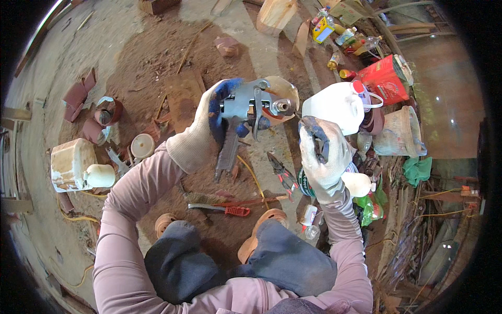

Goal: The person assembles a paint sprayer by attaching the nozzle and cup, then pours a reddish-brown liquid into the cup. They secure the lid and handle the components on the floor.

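In my gloved left hand (209,118) is a metal spray gun (243,104), the fingers wrapped round its body. Its curved trigger (258,112) faces me and its grey handle (228,146) hangs down. A round metal fitting (283,106) shows at its right end, in front of a tan rounded piece that may be its cup. Just to the right, my gloved right hand (324,152) is closed in a pinch, its fingertips close to that fitting. Whatever it pinches is too small to make out. Both white gloves have dark blue, stained fingers.
Pliers (282,172) and a red-handled saw or knife (238,210) lie by my feet. On the right stand a white jug (332,108), a red packet (381,78), a stained bucket (400,133) and several bottles. A stained container (70,162) stands left. A yellow cord (253,178) crosses the dirt floor.
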`<move>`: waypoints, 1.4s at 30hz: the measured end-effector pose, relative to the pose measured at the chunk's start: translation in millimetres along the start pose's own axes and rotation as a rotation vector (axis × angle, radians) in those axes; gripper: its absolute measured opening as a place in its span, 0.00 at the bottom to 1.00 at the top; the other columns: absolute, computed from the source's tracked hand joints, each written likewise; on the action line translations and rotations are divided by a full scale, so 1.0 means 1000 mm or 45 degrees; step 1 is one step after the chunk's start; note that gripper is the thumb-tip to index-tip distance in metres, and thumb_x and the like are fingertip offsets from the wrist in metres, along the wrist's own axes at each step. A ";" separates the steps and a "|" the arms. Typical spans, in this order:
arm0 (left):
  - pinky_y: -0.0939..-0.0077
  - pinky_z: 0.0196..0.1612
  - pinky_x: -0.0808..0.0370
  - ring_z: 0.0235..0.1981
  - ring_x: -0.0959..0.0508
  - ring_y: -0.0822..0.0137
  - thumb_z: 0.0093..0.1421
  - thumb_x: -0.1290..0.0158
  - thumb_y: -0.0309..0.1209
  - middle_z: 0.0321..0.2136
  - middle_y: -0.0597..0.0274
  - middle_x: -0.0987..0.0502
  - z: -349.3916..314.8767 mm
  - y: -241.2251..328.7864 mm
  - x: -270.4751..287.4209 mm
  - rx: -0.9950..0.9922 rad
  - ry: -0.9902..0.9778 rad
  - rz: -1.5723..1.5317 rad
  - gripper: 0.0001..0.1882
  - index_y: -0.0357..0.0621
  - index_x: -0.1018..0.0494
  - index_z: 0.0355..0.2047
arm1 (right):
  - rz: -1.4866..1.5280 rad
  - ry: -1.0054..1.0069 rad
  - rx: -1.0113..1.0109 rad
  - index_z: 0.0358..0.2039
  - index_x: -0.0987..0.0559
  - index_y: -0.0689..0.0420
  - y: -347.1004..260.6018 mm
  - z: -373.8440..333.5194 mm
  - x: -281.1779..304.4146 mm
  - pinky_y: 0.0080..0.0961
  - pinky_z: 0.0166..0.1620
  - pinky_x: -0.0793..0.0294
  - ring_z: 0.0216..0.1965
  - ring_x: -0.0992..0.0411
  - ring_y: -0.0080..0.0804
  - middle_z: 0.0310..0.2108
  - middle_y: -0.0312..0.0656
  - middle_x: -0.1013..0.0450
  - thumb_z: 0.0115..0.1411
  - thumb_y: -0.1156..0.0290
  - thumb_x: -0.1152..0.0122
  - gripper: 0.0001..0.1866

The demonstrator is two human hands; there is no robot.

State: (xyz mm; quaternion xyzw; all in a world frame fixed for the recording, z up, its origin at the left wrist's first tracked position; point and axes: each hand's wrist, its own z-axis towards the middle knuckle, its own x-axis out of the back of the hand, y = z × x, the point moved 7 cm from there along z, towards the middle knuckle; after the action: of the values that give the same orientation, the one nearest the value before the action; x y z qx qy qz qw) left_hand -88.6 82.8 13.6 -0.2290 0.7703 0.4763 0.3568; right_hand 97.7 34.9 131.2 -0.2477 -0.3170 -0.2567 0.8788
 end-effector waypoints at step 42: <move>0.84 0.25 0.27 0.29 0.19 0.75 0.70 0.48 0.34 0.36 0.62 0.18 -0.021 0.025 -0.041 -0.683 -0.053 0.822 0.15 0.37 0.24 0.51 | -0.420 -0.461 0.246 0.32 0.27 0.58 0.014 0.000 -0.037 0.32 0.28 0.26 0.27 0.24 0.35 0.26 0.40 0.30 0.55 0.75 0.34 0.09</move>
State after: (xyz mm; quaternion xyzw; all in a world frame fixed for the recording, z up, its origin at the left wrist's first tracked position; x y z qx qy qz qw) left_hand -86.3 75.1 65.6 -0.0509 0.6438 0.7519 0.1324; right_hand 81.8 56.5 102.6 -0.1495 -0.5281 -0.3168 0.7736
